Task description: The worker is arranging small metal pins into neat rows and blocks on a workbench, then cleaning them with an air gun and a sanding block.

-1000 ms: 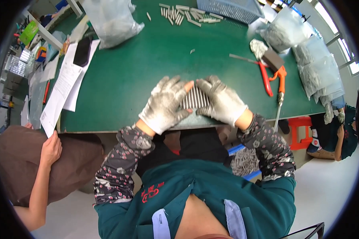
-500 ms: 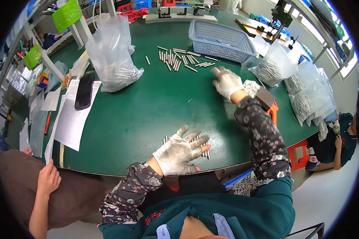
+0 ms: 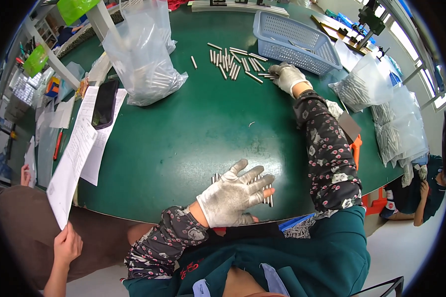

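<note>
My left hand (image 3: 235, 195), in a soiled white glove with bare fingertips showing, lies flat with fingers spread over a row of short metal pins (image 3: 268, 196) near the table's front edge. The palm hides most of that row. Farther off, my right hand (image 3: 288, 79), also gloved, reaches to the right end of a loose heap of metal pins (image 3: 233, 63). Its fingers are bent and closed around a couple of pins (image 3: 266, 76), whose ends stick out to the left. One single pin (image 3: 194, 62) lies apart, left of the heap.
Behind my right hand stands a blue plastic basket (image 3: 297, 42). Bags of pins stand at the left (image 3: 146, 74) and right (image 3: 354, 86). A dark block (image 3: 349, 127) and an orange tool (image 3: 356, 148) lie beside my right forearm. At left, another person's hand (image 3: 68, 245) holds paper (image 3: 72, 173) near a phone (image 3: 105, 105).
My right hand has moved forward to the heap and its fingers have closed on pins. My left hand stays over its row. The other person's paper has swung up toward the phone. The view has shifted slightly.
</note>
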A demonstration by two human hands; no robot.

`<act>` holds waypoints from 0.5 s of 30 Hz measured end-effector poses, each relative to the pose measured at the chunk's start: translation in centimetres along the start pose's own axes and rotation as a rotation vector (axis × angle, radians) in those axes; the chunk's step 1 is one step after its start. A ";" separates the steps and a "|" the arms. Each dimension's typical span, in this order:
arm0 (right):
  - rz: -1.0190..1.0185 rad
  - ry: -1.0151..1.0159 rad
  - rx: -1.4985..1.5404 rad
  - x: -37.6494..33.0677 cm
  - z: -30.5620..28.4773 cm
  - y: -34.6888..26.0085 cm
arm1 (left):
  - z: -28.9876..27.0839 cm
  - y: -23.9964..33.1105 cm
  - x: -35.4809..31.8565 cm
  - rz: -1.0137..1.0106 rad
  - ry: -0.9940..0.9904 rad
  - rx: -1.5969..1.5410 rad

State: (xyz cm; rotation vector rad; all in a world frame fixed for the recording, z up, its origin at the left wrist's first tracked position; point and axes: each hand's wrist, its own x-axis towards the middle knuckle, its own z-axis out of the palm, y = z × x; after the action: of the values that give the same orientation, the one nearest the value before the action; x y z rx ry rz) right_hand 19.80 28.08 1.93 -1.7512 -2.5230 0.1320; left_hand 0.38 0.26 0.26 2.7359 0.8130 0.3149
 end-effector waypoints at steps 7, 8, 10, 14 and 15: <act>-0.232 0.042 0.004 -7.8 0.0 -2.6 | -0.2 -0.3 0.2 0.021 0.082 -0.039; -0.343 0.045 0.041 -9.1 0.1 -2.9 | -0.2 -0.2 0.2 0.018 0.079 -0.044; -0.464 0.000 0.090 -11.4 -0.7 -4.4 | -0.3 -0.2 0.3 0.006 0.072 -0.046; -0.517 0.001 0.131 -13.5 -0.7 -4.9 | -1.0 -0.4 0.2 -0.030 0.182 -0.043; -0.509 0.003 0.132 -13.6 -0.4 -4.3 | -1.4 -0.6 0.2 -0.049 0.226 -0.007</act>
State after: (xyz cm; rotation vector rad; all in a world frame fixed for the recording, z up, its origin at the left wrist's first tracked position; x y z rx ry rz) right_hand 20.59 13.88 2.75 -1.0205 -2.7864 0.2561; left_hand -0.08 1.12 1.39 2.7019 0.9308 0.6241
